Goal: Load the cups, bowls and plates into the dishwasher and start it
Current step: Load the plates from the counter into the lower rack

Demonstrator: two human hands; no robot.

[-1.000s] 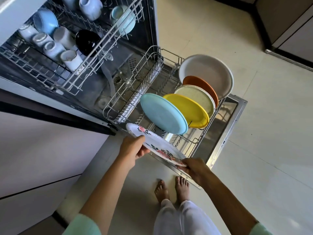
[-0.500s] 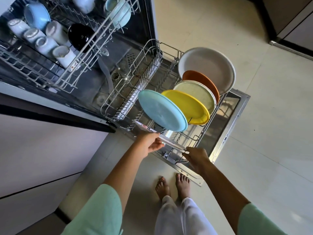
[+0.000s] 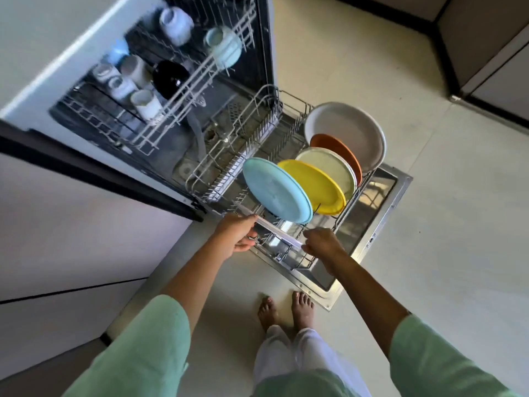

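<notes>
The dishwasher's lower rack [image 3: 266,110] is pulled out over the open door [image 3: 380,213]. Upright in it stand a light blue plate [image 3: 274,190], a yellow plate [image 3: 315,184], a cream plate [image 3: 332,167], an orange plate [image 3: 337,150] and a large white plate [image 3: 349,130]. A floral white plate [image 3: 274,227], seen edge-on, stands in the rack just in front of the blue one. My left hand [image 3: 239,234] grips its left rim and my right hand [image 3: 320,242] its right rim. The upper rack [image 3: 171,110] holds cups and bowls.
White cabinet fronts [image 3: 71,239] flank the dishwasher on the left. Pale floor tiles [image 3: 429,253] spread to the right, with a dark-based cabinet [image 3: 501,81] at the far right. My bare feet [image 3: 286,310] stand just in front of the door's edge.
The floral plate has tipped from flat to upright and gone down into the rack in front of the blue plate. Both hands moved forward with it.
</notes>
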